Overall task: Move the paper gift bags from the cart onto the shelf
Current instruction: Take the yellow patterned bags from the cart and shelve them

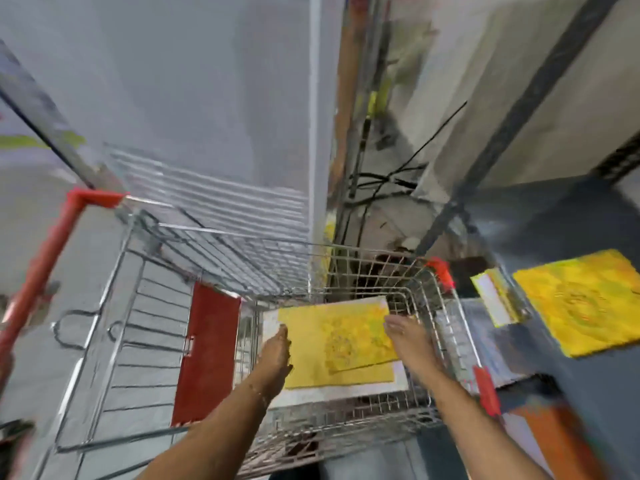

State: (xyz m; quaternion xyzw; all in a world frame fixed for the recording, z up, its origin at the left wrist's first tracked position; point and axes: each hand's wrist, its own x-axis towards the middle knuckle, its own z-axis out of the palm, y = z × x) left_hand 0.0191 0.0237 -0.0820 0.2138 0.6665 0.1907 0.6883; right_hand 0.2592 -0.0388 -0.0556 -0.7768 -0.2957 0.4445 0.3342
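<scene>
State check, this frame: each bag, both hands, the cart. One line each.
Top yellow bag in the cart: flat, one hand at each side edge.
Bags beneath it: flat, stacked in the basket.
Yellow bag on the shelf: flat, already placed.
Small yellow item beside it: on the shelf, too blurred to identify.
Left hand: on the top bag's left edge.
Right hand: at its right edge.
Cart: against the shelf.
</scene>
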